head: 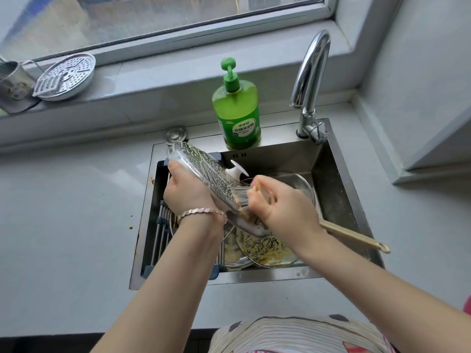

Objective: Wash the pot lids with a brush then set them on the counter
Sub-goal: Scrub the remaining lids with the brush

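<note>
Head view: the left hand [187,192] grips a glass lid [204,164] by its near-left rim, fingers curled round the edge, and holds it tilted above the sink [339,179]; the lid slopes from its high far edge, beyond the left hand, down to its low edge between the two wrists; its surface is speckled with foam, and its white knob [235,171] points away, just beyond the right hand's fingertips; the right hand [283,207] is clamped round a brush [354,236] close to its head, the pale bristles pressed on the lid's lower half just beside the left hand; the beige handle runs back past the right wrist and out over the sink's right side; the hands are near each other, with only the lid and bristles between them; a bracelet [201,214] circles the left wrist; under both wrists a second lid [267,248] with yellowish smears lies in the basin; a third lid [298,182] shows just beyond the right hand; a roll-up rack [163,225] spans the sink under the left forearm; a green soap bottle [238,110] stands beyond both hands, a faucet [309,80] far beyond the right one; the grey counter [63,212] spreads left of the left arm
</note>
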`<action>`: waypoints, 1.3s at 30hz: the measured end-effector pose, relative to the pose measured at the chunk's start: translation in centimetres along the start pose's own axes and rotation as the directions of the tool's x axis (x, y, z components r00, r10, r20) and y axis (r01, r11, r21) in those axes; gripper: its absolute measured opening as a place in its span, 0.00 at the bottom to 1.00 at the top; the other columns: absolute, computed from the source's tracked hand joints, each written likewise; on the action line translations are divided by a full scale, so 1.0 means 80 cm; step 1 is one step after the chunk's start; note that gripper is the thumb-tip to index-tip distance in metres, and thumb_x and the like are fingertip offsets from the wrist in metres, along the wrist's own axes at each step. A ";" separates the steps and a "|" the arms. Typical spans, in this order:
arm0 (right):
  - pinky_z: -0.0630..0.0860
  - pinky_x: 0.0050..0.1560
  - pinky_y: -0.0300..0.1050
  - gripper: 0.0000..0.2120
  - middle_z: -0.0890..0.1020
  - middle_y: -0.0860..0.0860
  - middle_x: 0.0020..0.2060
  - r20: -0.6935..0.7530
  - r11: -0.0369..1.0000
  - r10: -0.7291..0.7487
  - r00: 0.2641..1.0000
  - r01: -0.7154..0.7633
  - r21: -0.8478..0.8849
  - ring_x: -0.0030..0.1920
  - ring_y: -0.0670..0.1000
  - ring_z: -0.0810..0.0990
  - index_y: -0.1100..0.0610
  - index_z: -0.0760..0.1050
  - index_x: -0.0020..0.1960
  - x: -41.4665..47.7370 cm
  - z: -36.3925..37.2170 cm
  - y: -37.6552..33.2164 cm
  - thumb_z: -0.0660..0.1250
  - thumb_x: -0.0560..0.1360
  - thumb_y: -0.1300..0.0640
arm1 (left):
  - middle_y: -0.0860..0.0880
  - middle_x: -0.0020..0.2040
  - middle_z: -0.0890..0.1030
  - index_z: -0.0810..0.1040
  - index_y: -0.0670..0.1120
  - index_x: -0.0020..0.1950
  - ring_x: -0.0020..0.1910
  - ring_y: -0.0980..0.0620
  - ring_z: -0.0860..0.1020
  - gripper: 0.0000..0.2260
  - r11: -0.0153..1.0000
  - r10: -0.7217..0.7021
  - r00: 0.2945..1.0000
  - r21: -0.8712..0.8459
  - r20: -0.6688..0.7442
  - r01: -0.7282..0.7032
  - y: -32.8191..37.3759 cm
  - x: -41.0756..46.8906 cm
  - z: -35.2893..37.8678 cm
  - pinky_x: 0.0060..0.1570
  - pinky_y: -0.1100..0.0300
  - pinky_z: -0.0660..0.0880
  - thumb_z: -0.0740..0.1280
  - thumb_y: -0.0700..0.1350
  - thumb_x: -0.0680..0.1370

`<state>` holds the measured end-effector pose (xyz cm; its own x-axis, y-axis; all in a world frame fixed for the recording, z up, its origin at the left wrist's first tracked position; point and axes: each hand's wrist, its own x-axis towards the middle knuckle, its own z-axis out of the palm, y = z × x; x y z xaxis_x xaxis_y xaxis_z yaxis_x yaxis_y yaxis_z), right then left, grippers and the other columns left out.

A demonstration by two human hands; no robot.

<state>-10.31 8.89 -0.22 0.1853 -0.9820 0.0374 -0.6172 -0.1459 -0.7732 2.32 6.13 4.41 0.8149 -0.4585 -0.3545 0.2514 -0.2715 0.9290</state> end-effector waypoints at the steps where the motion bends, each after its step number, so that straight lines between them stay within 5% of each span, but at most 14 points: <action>1: 0.61 0.26 0.39 0.11 0.70 0.44 0.25 -0.050 0.994 -0.101 0.994 0.099 -0.035 0.27 0.44 0.69 0.47 0.72 0.42 -0.007 0.003 -0.012 0.58 0.75 0.42 | 0.51 0.32 0.74 0.72 0.44 0.33 0.35 0.50 0.75 0.19 1.000 -0.017 0.999 0.000 -0.034 0.017 -0.001 0.003 0.001 0.40 0.57 0.75 0.57 0.52 0.80; 3: 0.65 0.24 0.39 0.14 0.73 0.44 0.27 -0.141 0.968 -0.220 0.965 0.198 -0.151 0.26 0.46 0.71 0.47 0.77 0.47 -0.015 0.006 -0.017 0.57 0.72 0.40 | 0.50 0.36 0.77 0.75 0.44 0.38 0.41 0.47 0.77 0.17 0.996 -0.085 0.994 -0.025 -0.062 0.084 -0.002 0.010 0.001 0.48 0.54 0.78 0.57 0.52 0.79; 6: 0.69 0.22 0.42 0.18 0.77 0.47 0.30 -0.143 0.974 -0.182 0.973 0.158 -0.165 0.28 0.50 0.75 0.48 0.77 0.49 -0.019 0.000 0.011 0.55 0.72 0.39 | 0.47 0.45 0.78 0.77 0.44 0.47 0.49 0.46 0.78 0.14 0.984 -0.174 0.980 -0.043 -0.101 0.171 0.004 0.023 -0.005 0.54 0.52 0.77 0.57 0.52 0.79; 8: 0.71 0.24 0.43 0.19 0.78 0.47 0.32 -0.145 0.981 -0.156 0.977 0.137 -0.136 0.30 0.51 0.76 0.48 0.77 0.49 -0.022 -0.001 0.018 0.54 0.71 0.38 | 0.47 0.46 0.78 0.75 0.45 0.44 0.50 0.46 0.79 0.13 0.981 -0.190 0.976 -0.063 -0.106 0.184 0.006 0.025 -0.007 0.54 0.53 0.77 0.58 0.52 0.79; 13: 0.67 0.21 0.39 0.16 0.76 0.47 0.29 -0.215 0.919 -0.376 0.901 0.334 -0.208 0.25 0.49 0.72 0.51 0.79 0.48 -0.008 0.003 -0.015 0.60 0.73 0.42 | 0.46 0.51 0.79 0.75 0.44 0.48 0.45 0.47 0.78 0.11 0.963 -0.245 0.967 -0.133 -0.074 0.234 0.008 0.018 -0.007 0.45 0.57 0.77 0.58 0.50 0.79; 16: 0.70 0.21 0.40 0.16 0.76 0.46 0.28 -0.197 0.954 -0.300 0.934 0.286 -0.093 0.26 0.47 0.72 0.52 0.78 0.45 -0.011 -0.006 0.011 0.58 0.73 0.42 | 0.41 0.54 0.78 0.73 0.48 0.47 0.48 0.45 0.78 0.11 0.922 -0.278 0.958 -0.301 -0.071 0.245 0.012 0.037 -0.015 0.42 0.58 0.77 0.52 0.46 0.82; 20: 0.66 0.26 0.38 0.19 0.74 0.44 0.29 -0.107 0.976 -0.179 0.978 0.163 -0.146 0.29 0.44 0.70 0.49 0.76 0.44 -0.007 -0.009 0.026 0.53 0.70 0.37 | 0.51 0.28 0.75 0.66 0.48 0.34 0.23 0.56 0.74 0.14 0.908 -0.341 0.940 -0.258 0.008 0.331 -0.002 0.042 -0.031 0.17 0.70 0.67 0.56 0.43 0.80; 24: 0.68 0.25 0.38 0.16 0.77 0.46 0.29 -0.115 0.931 -0.348 0.930 0.328 -0.162 0.27 0.47 0.73 0.49 0.79 0.46 -0.019 -0.009 0.015 0.59 0.71 0.40 | 0.49 0.37 0.74 0.69 0.47 0.38 0.33 0.54 0.73 0.11 0.921 -0.338 0.937 -0.172 0.094 0.349 -0.006 0.039 -0.035 0.30 0.64 0.74 0.55 0.44 0.80; 27: 0.68 0.29 0.41 0.15 0.74 0.45 0.28 -0.009 0.984 -0.041 0.999 0.039 -0.176 0.30 0.46 0.72 0.47 0.74 0.44 0.003 -0.025 0.053 0.56 0.73 0.39 | 0.42 0.53 0.81 0.76 0.40 0.57 0.48 0.45 0.79 0.14 0.895 -0.346 0.900 -0.196 0.264 0.401 0.001 0.038 -0.042 0.48 0.49 0.78 0.57 0.45 0.77; 29: 0.68 0.34 0.44 0.11 0.76 0.45 0.32 0.066 0.969 0.197 0.978 -0.184 -0.166 0.37 0.50 0.75 0.48 0.72 0.44 0.020 -0.033 0.079 0.58 0.75 0.42 | 0.40 0.55 0.80 0.75 0.39 0.60 0.50 0.43 0.80 0.16 0.915 -0.304 0.903 -0.170 0.305 0.365 0.000 0.036 -0.044 0.51 0.44 0.77 0.57 0.46 0.78; 33: 0.70 0.35 0.43 0.16 0.80 0.47 0.34 0.136 0.997 -0.004 0.991 0.014 -0.075 0.35 0.47 0.75 0.46 0.74 0.47 0.008 -0.014 0.041 0.55 0.70 0.38 | 0.44 0.45 0.83 0.78 0.44 0.51 0.44 0.46 0.82 0.15 0.946 -0.245 0.892 -0.106 0.380 0.306 -0.002 0.025 -0.037 0.44 0.48 0.80 0.59 0.53 0.79; 35: 0.71 0.34 0.43 0.18 0.79 0.46 0.32 0.129 0.996 -0.064 0.990 0.071 -0.050 0.34 0.45 0.75 0.46 0.74 0.48 0.004 -0.015 0.032 0.54 0.70 0.37 | 0.43 0.49 0.83 0.78 0.43 0.56 0.47 0.44 0.82 0.18 0.940 -0.275 0.863 -0.068 0.424 0.333 -0.003 0.027 -0.037 0.48 0.45 0.79 0.59 0.55 0.79; 39: 0.70 0.37 0.45 0.12 0.80 0.47 0.38 0.142 0.974 0.175 0.974 -0.150 -0.170 0.43 0.52 0.78 0.46 0.73 0.45 0.025 -0.025 0.068 0.58 0.74 0.40 | 0.43 0.47 0.84 0.78 0.43 0.49 0.45 0.45 0.83 0.15 0.939 -0.289 0.824 -0.022 0.488 0.342 -0.008 0.025 -0.036 0.47 0.46 0.79 0.59 0.53 0.79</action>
<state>-14.83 5.91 -3.09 0.1810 -0.9653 -0.1883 -0.7591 -0.0154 -0.6508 5.34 7.83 3.40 0.3435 -0.7124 -0.6120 0.5263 -0.3937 0.7537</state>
